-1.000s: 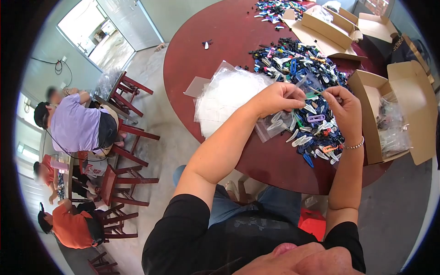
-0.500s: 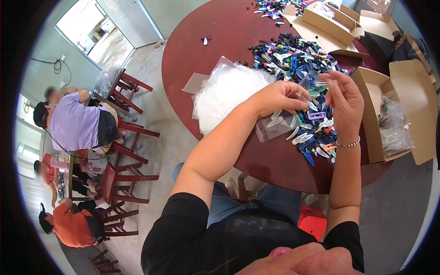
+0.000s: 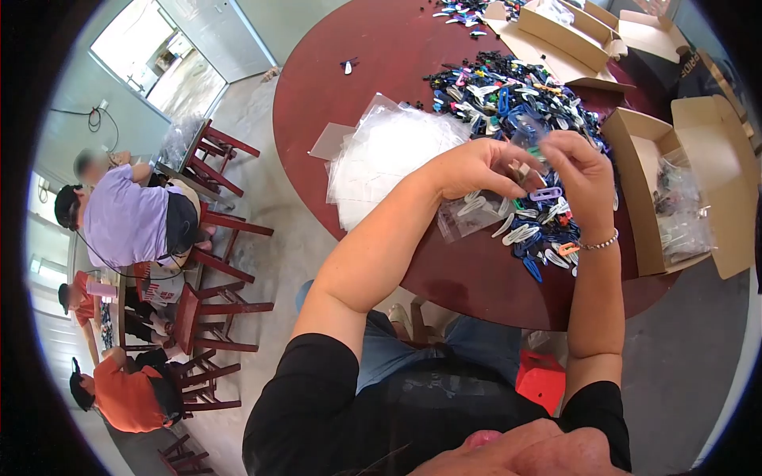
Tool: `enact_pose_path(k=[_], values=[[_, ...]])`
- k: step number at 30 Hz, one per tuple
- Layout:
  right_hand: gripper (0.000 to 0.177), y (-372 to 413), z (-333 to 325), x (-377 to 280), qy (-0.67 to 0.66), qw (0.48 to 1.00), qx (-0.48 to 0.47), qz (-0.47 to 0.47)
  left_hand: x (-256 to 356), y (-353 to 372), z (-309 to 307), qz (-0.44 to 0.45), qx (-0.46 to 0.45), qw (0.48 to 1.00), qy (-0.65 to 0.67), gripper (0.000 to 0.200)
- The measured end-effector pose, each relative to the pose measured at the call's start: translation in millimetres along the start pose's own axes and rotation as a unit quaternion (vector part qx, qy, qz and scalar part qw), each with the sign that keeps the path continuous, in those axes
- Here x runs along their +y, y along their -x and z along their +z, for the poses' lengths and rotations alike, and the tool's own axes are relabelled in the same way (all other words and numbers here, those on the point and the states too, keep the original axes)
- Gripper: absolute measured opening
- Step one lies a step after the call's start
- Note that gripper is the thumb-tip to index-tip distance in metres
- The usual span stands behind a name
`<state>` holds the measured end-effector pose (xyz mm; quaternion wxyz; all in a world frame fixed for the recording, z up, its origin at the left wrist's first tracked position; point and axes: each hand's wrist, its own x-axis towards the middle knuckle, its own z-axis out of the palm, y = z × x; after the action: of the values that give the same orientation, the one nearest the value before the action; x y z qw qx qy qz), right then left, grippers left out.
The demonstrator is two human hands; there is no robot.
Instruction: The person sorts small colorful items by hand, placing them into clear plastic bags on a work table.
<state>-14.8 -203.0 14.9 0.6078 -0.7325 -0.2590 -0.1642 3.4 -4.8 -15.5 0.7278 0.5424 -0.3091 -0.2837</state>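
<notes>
A small clear plastic bag (image 3: 527,132) is held up over the pile of snap hair clips (image 3: 508,99). My left hand (image 3: 486,168) is closed on the bag, thumb and fingers curled together. Close beside it, my right hand (image 3: 583,170) has its fingers pinched at the bag's right side; what lies between those fingertips is hidden. Below the hands are white, navy and black clips, a purple clip (image 3: 545,194) and an orange clip (image 3: 568,248). Another clear bag (image 3: 468,220) with white clips lies under my left hand.
Stacked clear bags (image 3: 397,155) lie left of the clips on the round red table (image 3: 325,95). An open cardboard box (image 3: 639,198) with filled bags stands at right, more cardboard boxes (image 3: 567,40) behind. Several people sit around another table at left, among wooden stools (image 3: 230,222).
My right hand has shifted slightly left and down, nearer my left hand, its fingers more bent. The clear bag has moved left with them. The whole view has shifted a little.
</notes>
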Motion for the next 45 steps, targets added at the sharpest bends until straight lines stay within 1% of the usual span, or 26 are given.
enact_pose_path(k=[1,2,4,5,8,12,14,18,20,21,22,24,25,26,27,29,30,31,32,34,36,38,40,41,43,45], values=[[0.005,1,-5,-3,-0.027,0.998,0.027,0.04,-3,-1,-3,-0.028,-0.008,0.999,0.02,0.049],[0.007,-1,-9,-7,-0.013,0.997,0.075,0.023,-7,-1,-6,-0.027,-0.014,0.999,0.023,0.049],[0.01,-1,-33,-15,0.015,0.985,0.16,0.065,-8,-4,-7,-0.039,0.033,0.998,0.028,0.053],[0.011,-3,-41,-22,0.066,0.975,0.211,0.031,-3,-3,-7,-0.049,0.033,0.998,-0.007,0.053],[0.013,-2,-86,-20,0.036,0.955,0.284,0.08,3,-2,-5,-0.056,0.054,0.996,-0.032,0.045],[0.016,6,-153,-21,0.124,0.935,0.322,0.081,6,-1,-3,-0.051,0.056,0.996,-0.04,0.042],[0.018,18,-187,-21,0.195,0.908,0.351,0.12,7,0,-2,-0.046,0.061,0.996,-0.043,0.04],[0.02,63,-250,-2,0.207,0.88,0.401,0.149,7,-1,-3,-0.056,0.067,0.995,-0.054,0.04],[0.023,89,-274,6,0.246,0.867,0.344,0.264,7,0,-3,-0.052,0.056,0.995,-0.067,0.038],[0.028,95,-265,1,0.28,0.845,0.34,0.304,7,0,-2,-0.056,0.06,0.994,-0.071,0.038],[0.028,103,-270,4,0.281,0.842,0.343,0.307,7,0,0,-0.06,0.064,0.993,-0.076,0.038],[0.03,118,-279,14,0.372,0.822,0.366,0.226,8,-1,2,-0.068,0.066,0.991,-0.093,0.038],[0.03,122,-279,16,0.371,0.823,0.365,0.228,8,-1,4,-0.061,0.076,0.993,-0.074,0.038],[0.03,127,-278,19,0.392,0.82,0.38,0.171,9,1,3,-0.053,0.087,0.993,-0.056,0.037],[0.031,130,-274,21,0.41,0.816,0.392,0.113,7,1,0,-0.042,0.091,0.993,-0.055,0.036],[0.03,125,-247,11,0.418,0.819,0.382,0.094,8,0,0,-0.028,0.144,0.986,-0.075,0.032],[0.03,120,-228,3,0.43,0.818,0.376,0.069,11,1,-2,-0.011,0.167,0.983,-0.076,0.031],[0.024,116,-208,-6,0.437,0.822,0.346,0.115,11,1,-7,0.005,0.192,0.98,-0.048,0.029],[0.024,109,-179,-15,0.425,0.832,0.337,0.116,10,1,-9,0.021,0.228,0.972,-0.049,0.026],[0.019,96,-115,-32,0.39,0.905,0.166,0.023,8,1,-17,0.039,0.271,0.962,-0.019,0.022],[0.016,87,-72,-28,0.377,0.923,0.004,-0.075,5,-1,-20,0.049,0.311,0.949,-0.005,0.017],[0.023,85,-28,-29,0.331,0.931,-0.121,-0.092,3,-2,-23,0.036,0.332,0.943,-0.003,0.014],[0.031,73,11,-37,0.354,0.905,-0.209,-0.109,0,-3,-27,0.053,0.332,0.942,0.011,0.012],[0.031,68,25,-35,0.35,0.905,-0.214,-0.115,-1,-3,-28,0.055,0.333,0.941,0.014,0.012],[0.033,61,48,-25,0.386,0.866,-0.254,-0.189,-2,-3,-29,0.058,0.331,0.941,0.018,0.015],[0.031,54,61,-16,0.407,0.844,-0.268,-0.226,-1,-3,-29,0.058,0.323,0.944,0.021,0.016]])
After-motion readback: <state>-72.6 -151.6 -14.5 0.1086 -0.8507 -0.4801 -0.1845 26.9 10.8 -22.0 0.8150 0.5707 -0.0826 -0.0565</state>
